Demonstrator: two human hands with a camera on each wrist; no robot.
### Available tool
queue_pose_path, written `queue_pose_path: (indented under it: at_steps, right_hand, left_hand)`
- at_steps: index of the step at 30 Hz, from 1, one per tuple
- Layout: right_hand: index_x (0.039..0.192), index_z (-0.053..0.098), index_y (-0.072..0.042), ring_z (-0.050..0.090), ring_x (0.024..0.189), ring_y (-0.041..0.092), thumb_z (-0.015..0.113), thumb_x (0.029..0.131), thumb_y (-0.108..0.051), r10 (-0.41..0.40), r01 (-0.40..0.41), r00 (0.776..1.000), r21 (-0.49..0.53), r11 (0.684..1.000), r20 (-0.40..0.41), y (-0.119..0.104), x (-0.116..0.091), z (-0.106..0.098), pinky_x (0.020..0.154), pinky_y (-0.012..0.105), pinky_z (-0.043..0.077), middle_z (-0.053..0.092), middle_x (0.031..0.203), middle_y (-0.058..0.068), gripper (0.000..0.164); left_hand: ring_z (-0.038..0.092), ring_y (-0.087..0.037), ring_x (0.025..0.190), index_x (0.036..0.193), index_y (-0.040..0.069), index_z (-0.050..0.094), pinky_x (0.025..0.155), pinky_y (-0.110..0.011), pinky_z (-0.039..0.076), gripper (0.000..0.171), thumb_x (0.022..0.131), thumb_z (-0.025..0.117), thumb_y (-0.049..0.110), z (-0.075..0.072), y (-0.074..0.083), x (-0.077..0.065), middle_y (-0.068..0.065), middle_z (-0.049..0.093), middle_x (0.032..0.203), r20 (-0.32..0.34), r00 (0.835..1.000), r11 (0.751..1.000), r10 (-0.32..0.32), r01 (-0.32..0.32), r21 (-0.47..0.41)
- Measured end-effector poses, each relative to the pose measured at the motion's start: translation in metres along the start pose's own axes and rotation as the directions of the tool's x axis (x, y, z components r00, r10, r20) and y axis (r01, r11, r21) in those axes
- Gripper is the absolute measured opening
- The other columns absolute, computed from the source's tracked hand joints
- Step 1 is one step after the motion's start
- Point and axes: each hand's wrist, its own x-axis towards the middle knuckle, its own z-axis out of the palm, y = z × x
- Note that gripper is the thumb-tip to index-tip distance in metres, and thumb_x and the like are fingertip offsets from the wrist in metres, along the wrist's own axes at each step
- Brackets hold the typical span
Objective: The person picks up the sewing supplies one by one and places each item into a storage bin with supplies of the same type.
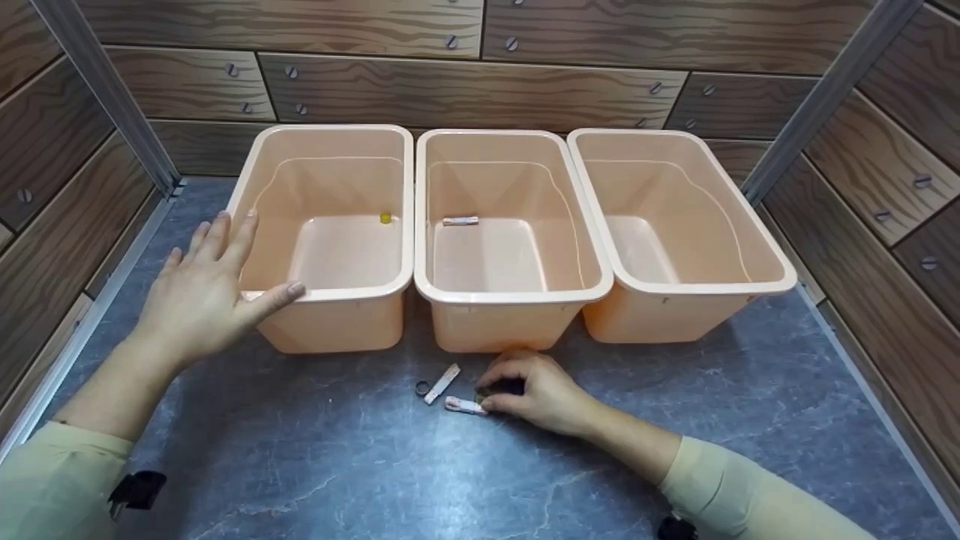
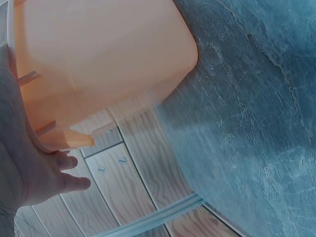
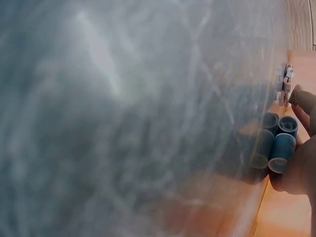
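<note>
My right hand (image 1: 536,390) is low over the table before the middle bin, its thumb and forefinger pinching a small gold-green piece (image 3: 293,98) that the fingers mostly hide. Just left of the fingertips lie two short whitish sticks with pinkish marks, the nearer stick (image 1: 463,406) and the farther stick (image 1: 442,383). A small dark ring-shaped piece (image 1: 422,388) sits beside the farther one. Small blue cylinders (image 3: 282,153) show close under the hand in the right wrist view. My left hand (image 1: 199,292) rests spread at the left bin's (image 1: 341,291) near left rim, fingers straight.
Three peach bins stand in a row: the left one, the middle bin (image 1: 517,297) and the right bin (image 1: 705,288). A small yellow piece (image 1: 385,217) lies in the left bin, a whitish stick (image 1: 460,220) in the middle one. Wood-patterned walls (image 1: 465,90) enclose the marbled table (image 1: 375,480).
</note>
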Motion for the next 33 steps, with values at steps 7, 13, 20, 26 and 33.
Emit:
queue_pose_path:
  at_steps: [7,13,20,26,33]
  right_hand:
    - [0.111,0.083,-0.016,0.07,0.098,0.016,0.087,0.091,-0.022,0.024,-0.024,1.0,0.04,0.999,0.002,0.0,0.0,-0.002,0.087,0.035,0.056,0.076,0.105,-0.01,0.021]
    - [0.112,0.083,-0.015,0.07,0.098,0.016,0.086,0.091,-0.021,0.064,-0.064,0.998,0.081,0.995,-0.001,-0.004,0.0,-0.005,0.088,0.037,0.058,0.076,0.107,-0.008,0.022]
    - [0.112,0.083,-0.017,0.071,0.103,0.014,0.086,0.091,-0.022,0.066,-0.064,0.997,0.062,0.996,-0.028,-0.009,0.0,-0.01,0.095,0.035,0.055,0.077,0.109,-0.011,0.021]
    - [0.11,0.083,-0.018,0.071,0.103,0.014,0.086,0.091,-0.022,0.056,-0.053,0.997,0.074,0.996,-0.045,-0.012,-0.001,-0.013,0.094,0.033,0.056,0.077,0.108,-0.011,0.019]
    - [0.112,0.083,-0.015,0.071,0.105,0.019,0.085,0.093,-0.023,0.005,0.001,0.999,0.117,0.993,-0.048,-0.021,-0.002,-0.014,0.095,0.036,0.057,0.078,0.11,-0.005,0.021]
  left_hand:
    - [0.021,-0.064,0.15,0.171,0.008,0.013,0.114,-0.082,0.019,0.111,0.095,0.053,0.079,-0.001,0.001,0.002,-0.039,0.017,0.167,0.0,1.0,1.0,0.008,-0.008,0.007]
    - [0.022,-0.064,0.15,0.171,0.008,0.014,0.113,-0.082,0.019,0.112,0.095,0.054,0.079,0.001,0.001,0.003,-0.04,0.018,0.167,-0.002,1.0,1.0,0.012,-0.012,0.01]
    - [0.022,-0.064,0.15,0.171,0.009,0.014,0.114,-0.082,0.019,0.112,0.095,0.054,0.08,0.001,0.002,0.004,-0.039,0.018,0.167,-0.003,1.0,1.0,0.01,-0.01,-0.006]
    - [0.021,-0.063,0.151,0.171,0.01,0.015,0.114,-0.082,0.019,0.112,0.094,0.056,0.08,0.002,0.001,0.005,-0.039,0.017,0.168,-0.011,1.0,1.0,0.003,-0.003,-0.021]
    - [0.024,-0.064,0.149,0.171,0.008,0.017,0.113,-0.082,0.021,0.111,0.094,0.056,0.079,0.001,0.0,0.002,-0.039,0.019,0.167,-0.02,1.0,1.0,0.012,-0.012,-0.005]
